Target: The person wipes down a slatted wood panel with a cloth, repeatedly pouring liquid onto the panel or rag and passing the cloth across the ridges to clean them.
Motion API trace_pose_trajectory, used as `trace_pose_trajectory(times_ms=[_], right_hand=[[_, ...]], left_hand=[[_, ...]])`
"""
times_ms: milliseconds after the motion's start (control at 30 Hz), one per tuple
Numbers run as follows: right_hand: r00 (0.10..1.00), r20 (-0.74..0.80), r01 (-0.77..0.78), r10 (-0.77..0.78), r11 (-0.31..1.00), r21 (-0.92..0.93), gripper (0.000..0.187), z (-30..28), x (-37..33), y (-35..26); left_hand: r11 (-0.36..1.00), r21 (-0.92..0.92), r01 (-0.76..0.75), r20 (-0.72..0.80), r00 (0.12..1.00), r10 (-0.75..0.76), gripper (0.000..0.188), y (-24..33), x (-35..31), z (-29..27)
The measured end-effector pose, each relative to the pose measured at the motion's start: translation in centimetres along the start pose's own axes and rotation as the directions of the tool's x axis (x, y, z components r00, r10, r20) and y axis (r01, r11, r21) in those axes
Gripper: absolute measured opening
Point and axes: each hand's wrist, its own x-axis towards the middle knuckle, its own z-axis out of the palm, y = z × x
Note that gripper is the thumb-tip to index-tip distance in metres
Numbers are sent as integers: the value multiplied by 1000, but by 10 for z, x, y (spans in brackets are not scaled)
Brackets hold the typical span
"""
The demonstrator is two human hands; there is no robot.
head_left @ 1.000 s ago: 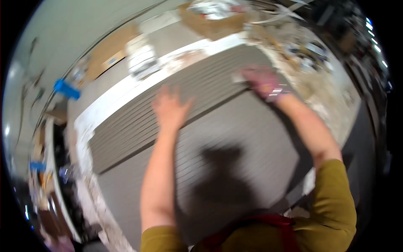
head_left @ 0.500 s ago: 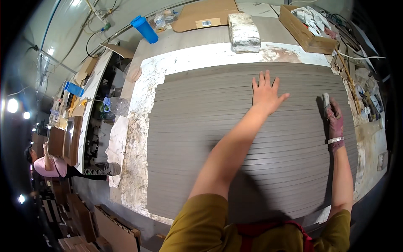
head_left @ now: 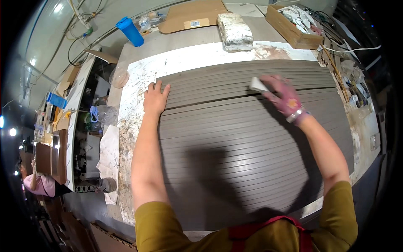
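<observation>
Long grey-brown strips (head_left: 235, 138) lie side by side across the table, with a dark gap between two of them in the far part. My bare left hand (head_left: 155, 100) rests at their left ends by this gap, fingers stretched and a little apart. On my right hand (head_left: 286, 97) is a stained pink glove, and a pale band circles the wrist. Its fingers are closed on a small whitish block (head_left: 258, 85), held over the far strips near the gap. The glove is slightly blurred, and whether the block touches the strips I cannot tell.
At the far edge stand a wrapped white block (head_left: 236, 33), a cardboard sheet (head_left: 180, 17), a blue bottle (head_left: 130, 32) and a cardboard box (head_left: 300, 40) of rags. Clutter and sticks line the right edge. A person in pink (head_left: 40, 185) is at far left, beyond a side bench.
My left hand has moved left from the middle of the strips to their left ends. My right hand has swung left with the block. A gap has appeared between the far strips.
</observation>
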Motion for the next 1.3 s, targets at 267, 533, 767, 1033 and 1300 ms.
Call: trace_pose_trajectory(times_ms=[267,533,767,1033,1300], right_hand=[[964,121,256,-235,944,-206,43,96,89,-68],[961,232,219,-148,922,-319,31,93,90,-80],[973,144,206,-179,958,-200,36,115,102,-107],[978,57,206,-198,955,-212,30,96,82,-96],[992,119,71,-28,928,-366,34,73,65,-57]], left_hand=[[1000,4,-9,-40,999,9,59,5,1,6],[999,-32,9,-63,998,-11,55,6,-3,2],[999,-37,15,-35,999,-16,57,8,-5,-2],[999,17,30,-5,1000,-30,61,8,-6,-5],[1000,-11,14,27,1000,-14,59,12,-6,-9]])
